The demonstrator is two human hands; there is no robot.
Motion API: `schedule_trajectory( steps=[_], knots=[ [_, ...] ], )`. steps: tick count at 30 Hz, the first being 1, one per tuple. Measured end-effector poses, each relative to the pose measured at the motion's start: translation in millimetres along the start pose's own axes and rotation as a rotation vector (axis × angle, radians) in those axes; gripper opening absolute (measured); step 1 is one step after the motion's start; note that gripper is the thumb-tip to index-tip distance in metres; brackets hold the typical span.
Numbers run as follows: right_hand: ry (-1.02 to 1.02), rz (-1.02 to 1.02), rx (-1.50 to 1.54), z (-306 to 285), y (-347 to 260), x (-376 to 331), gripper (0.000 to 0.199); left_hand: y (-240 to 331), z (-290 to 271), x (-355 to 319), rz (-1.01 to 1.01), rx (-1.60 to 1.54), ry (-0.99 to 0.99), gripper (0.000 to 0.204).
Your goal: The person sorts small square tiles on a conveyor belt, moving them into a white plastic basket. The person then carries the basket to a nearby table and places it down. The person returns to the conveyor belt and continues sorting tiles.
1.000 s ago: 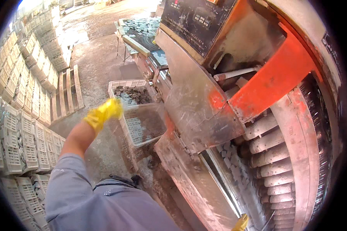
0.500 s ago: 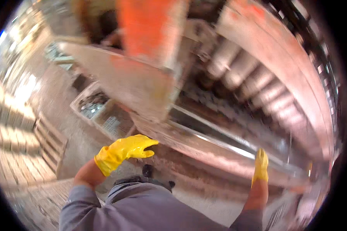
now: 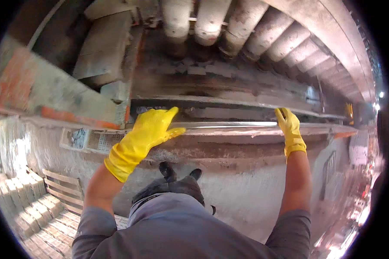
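My left hand (image 3: 147, 131), in a yellow rubber glove, reaches over the near edge of a long trough. Its fingers and thumb are apart, with nothing visible between them. Farther right along the same edge, my right hand (image 3: 290, 129), gloved alike, has its fingers stretched forward over the ledge, and I see nothing in it. A wet, shiny ledge (image 3: 229, 125) runs between the two hands. Beyond it lies the dark channel of the trough (image 3: 222, 113); whether either hand presses on the ledge is hard to tell.
A row of thick pale rollers (image 3: 242, 28) stands beyond the trough, under a curved beam (image 3: 333, 26). An orange-stained metal guard (image 3: 60, 90) juts in at left. Crates (image 3: 97, 140) sit on the floor below it. Stacked blocks (image 3: 43, 211) lie by a wooden pallet (image 3: 65, 187).
My view has turned, so the trough now runs level across it and the orange guard has shifted left. Both hands now appear higher in view, over the trough's edge.
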State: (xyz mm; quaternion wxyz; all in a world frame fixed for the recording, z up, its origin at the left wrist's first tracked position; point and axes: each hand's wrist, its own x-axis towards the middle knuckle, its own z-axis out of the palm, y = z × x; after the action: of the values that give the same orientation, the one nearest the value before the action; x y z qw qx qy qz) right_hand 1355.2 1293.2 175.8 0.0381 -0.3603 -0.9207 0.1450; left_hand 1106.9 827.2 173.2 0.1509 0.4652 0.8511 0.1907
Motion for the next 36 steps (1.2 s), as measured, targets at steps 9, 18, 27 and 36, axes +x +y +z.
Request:
schedule_trajectory(
  steps=[9, 18, 27, 36],
  knots=[
    [-0.076, -0.006, 0.017, -12, -11, 22, 0.047, 16, -16, 23, -0.078, 0.123, -0.101, 0.066],
    [-0.047, -0.046, -0.061, 6, -24, 20, 0.052, -3, -37, 8, -0.144, 0.06, -0.188, 0.068],
    [-0.06, -0.023, 0.105, -7, -57, 15, 0.055, -24, -58, 7, -0.324, -0.006, -0.265, 0.063],
    [-0.018, -0.045, 0.153, -23, -37, 18, 0.054, -24, -47, 18, -0.249, -0.042, -0.188, 0.064]
  ],
)
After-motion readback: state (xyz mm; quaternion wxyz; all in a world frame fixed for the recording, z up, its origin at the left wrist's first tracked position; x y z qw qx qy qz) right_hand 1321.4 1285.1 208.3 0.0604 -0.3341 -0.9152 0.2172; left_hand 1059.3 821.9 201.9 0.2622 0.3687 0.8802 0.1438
